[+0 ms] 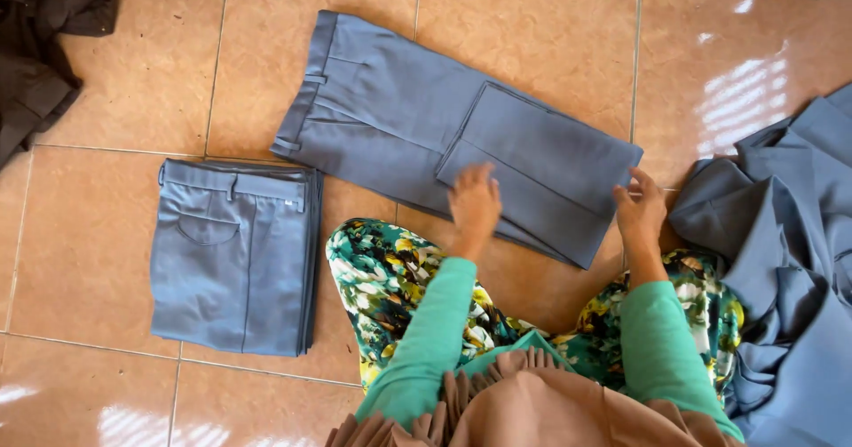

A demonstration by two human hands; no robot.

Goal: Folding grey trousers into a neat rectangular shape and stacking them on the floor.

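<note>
Head view, our inventory: one pair of blue trousers [399, 118] lying on the tiled floor [142, 83], legs folded over. Our left hand [474, 205] rests flat on the fold, fingers spread, gripping nothing. Our right hand [641, 209] pinches the fold's right corner. Folded stack [232, 256] at left; loose blue heap [790, 261] at right; dark cloth [40, 47] in the far-left corner.

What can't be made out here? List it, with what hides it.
- Heap of blue cloth: cut off by the right edge of the head view.
- Dark garment: cut off by the left edge.
- Stack of folded trousers: piece count hidden under the top pair.
- Left hand: blurred.
</note>
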